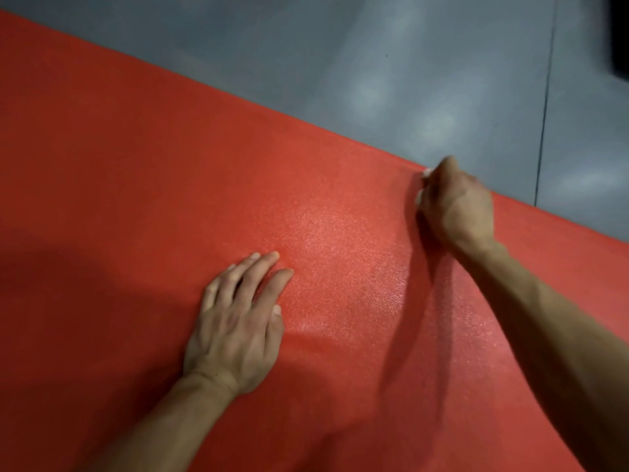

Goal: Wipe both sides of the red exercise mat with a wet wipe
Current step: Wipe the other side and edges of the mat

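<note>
The red exercise mat [143, 185] lies flat on the floor and fills most of the view. Its textured surface shines as if wet between my hands. My left hand [238, 318] rests flat on the mat with fingers straight, palm down. My right hand [454, 202] reaches to the mat's far edge, fingers curled round a white wet wipe [419, 195]. Only small white bits of the wipe show beyond the fingers.
Grey glossy floor [391, 69] lies beyond the mat's far edge, with a dark seam line [544, 107] running down it at right. A dark object [621, 35] sits at the top right corner, blurred.
</note>
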`<state>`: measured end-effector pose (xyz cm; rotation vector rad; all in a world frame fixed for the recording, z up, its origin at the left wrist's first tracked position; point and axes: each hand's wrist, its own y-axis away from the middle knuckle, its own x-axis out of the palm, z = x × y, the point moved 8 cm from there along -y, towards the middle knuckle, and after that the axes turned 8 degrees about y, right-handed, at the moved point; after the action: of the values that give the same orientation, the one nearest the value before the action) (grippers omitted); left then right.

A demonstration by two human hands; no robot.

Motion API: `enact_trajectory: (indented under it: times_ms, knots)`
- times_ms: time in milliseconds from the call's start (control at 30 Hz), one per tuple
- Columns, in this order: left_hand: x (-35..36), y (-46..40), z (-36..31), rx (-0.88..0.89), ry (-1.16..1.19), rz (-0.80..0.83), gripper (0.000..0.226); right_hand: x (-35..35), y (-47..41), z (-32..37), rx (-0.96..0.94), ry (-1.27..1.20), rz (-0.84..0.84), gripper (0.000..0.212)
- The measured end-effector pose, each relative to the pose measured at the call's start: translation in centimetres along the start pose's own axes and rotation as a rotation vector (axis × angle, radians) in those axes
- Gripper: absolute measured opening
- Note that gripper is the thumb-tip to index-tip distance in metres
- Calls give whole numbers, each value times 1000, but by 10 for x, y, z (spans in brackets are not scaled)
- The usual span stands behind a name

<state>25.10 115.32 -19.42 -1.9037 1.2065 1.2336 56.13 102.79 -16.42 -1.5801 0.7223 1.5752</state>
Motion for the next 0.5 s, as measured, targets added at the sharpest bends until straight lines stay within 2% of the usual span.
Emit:
enact_trajectory:
  times_ms: [33, 100, 200, 267, 300, 367, 433, 500]
  knots:
    - [0, 1, 0, -3, -2, 3, 51, -2, 3, 0, 18, -9, -9, 16]
    - [-1, 1, 0, -7, -2, 10, 52, -2, 19, 38, -104, -84, -24, 14]
    - [-2, 2, -1, -18, -8, 12, 52, 4, 62, 119, -465, -193, 64, 16]
    - [-2, 1, 0, -13, -7, 9, 52, 4, 69, 141, -659, -149, 49, 17]
    - [-1, 0, 0, -9, -6, 10, 52, 4, 55, 136, -636, -126, 10, 19]
    - [0, 0, 1, -19, -10, 13, 52, 7, 12, 116, -441, -74, -64, 27]
    - [0, 1, 1, -25, -19, 21, 52, 13, -26, 102, -241, -54, -39, 28]
    - [-1, 2, 1, -26, -20, 26, 52, 15, -35, 113, -167, -104, 10, 25]
